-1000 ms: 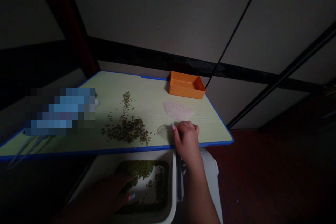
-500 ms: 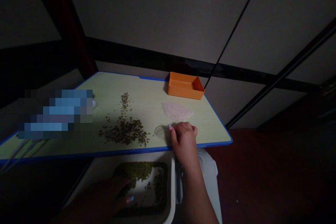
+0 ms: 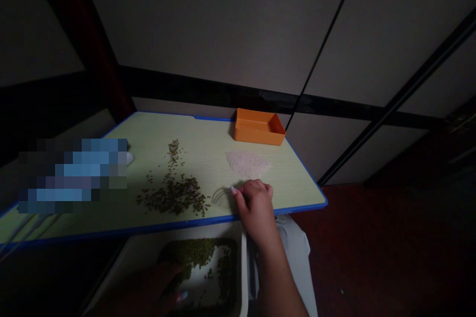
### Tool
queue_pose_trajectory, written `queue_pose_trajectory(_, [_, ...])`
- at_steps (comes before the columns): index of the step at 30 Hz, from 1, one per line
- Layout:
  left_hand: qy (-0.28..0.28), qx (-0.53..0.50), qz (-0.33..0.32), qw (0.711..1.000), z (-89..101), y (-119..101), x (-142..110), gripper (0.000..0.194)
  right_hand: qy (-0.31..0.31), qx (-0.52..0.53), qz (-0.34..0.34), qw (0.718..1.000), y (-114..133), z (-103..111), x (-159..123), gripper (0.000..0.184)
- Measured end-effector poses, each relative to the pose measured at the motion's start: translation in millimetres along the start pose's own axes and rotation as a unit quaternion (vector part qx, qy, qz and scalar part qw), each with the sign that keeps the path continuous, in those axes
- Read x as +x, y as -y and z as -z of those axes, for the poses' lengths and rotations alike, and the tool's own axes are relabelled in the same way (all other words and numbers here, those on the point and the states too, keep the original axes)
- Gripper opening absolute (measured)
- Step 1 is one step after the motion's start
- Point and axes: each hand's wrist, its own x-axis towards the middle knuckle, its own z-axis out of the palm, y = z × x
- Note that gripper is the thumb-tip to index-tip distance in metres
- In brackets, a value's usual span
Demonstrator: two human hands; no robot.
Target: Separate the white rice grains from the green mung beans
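Observation:
At the table's front edge, my right hand (image 3: 255,204) is closed over a clear curved piece with ribbed arcs (image 3: 222,199), whose right part is hidden under the fingers. Just beyond it lies a whitish, grainy fan-shaped patch (image 3: 248,163). My left hand (image 3: 159,282) is low and in deep shadow, reaching into a white tub (image 3: 244,267). Its thumb and a finger are apart beside a heap of small green bits (image 3: 201,252); the other fingers are hard to see.
Brown-green bits (image 3: 178,195) are scattered over the left-middle of the blue-edged table (image 3: 208,138). An orange box (image 3: 258,132) stands at the back right. A blurred-out blue object (image 3: 85,163) lies at the left, cables (image 3: 33,230) near it. Dark panels rise behind.
The view has tilted slightly, so the table and tub appear a little lower and further left. Both hands keep nearly the same places and poses.

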Motion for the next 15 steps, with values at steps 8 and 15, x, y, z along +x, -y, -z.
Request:
queue_pose_trajectory(8, [0.013, 0.026, 0.006, 1.000, -2.2, 1.1, 1.1, 0.061, -0.014, 0.015, 0.016, 1.000, -0.5, -2.0, -1.0, 0.026])
queue_pose_trajectory(15, [0.000, 0.010, -0.003, 1.000, -6.5, 7.9, 3.6, 0.060, -0.001, -0.016, 0.027, 1.000, 1.9, -2.3, -0.1, 0.027])
